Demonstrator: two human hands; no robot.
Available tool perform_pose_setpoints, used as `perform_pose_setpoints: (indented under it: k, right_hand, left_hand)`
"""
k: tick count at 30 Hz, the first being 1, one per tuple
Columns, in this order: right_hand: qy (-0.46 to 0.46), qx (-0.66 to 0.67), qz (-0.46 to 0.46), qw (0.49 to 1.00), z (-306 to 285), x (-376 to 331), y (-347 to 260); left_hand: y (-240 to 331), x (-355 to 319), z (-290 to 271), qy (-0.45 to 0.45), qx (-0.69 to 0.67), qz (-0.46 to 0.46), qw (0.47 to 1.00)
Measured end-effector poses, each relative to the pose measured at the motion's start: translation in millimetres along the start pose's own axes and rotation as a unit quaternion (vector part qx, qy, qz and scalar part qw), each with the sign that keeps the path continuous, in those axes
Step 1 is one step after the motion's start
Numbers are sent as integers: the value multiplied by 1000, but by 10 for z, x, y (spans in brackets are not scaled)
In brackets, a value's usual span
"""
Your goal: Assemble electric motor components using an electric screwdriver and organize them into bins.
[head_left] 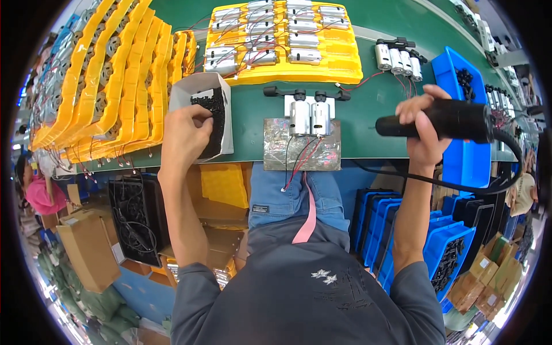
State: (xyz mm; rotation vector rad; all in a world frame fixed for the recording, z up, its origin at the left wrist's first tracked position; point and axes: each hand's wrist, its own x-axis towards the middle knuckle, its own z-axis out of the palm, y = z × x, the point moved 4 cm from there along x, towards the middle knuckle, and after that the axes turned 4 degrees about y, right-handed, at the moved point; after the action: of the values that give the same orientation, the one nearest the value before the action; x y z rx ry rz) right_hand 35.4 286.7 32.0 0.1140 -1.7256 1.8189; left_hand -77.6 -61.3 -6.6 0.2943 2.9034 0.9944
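My left hand (188, 131) reaches into a white box (225, 127) of small black parts (216, 123). Its fingers are pinched together, and whatever they hold is hidden. In my right hand (426, 135) a black corded power tool, shaped like an electric screwdriver (460, 119), lies level with its tip to the left. Between the hands, two silver motors (300, 119) stand side by side in a pale holder (330, 107) on a metal plate (276, 150). Black fittings (339, 96) sit across their tops, and red and black wires hang toward me.
Yellow trays (129, 86) of motors are stacked at left. Another yellow tray (339, 70) with motors lies at the far middle. Motors with black fittings (398, 60) stand at right beside a blue bin (467, 158). The tool's black cable (509, 187) loops around my right wrist area.
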Motion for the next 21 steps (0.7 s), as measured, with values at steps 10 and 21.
perform_pose_setpoints:
  k: [10,21]
  right_hand:
    - [-9,-14,52,999,87,-186,-139]
    - [-44,28,-15,999,176,-52,-184]
  left_hand:
    - [-128,44,61,46,-14,14,999]
    - [308,-225,23,96,-301,18,949]
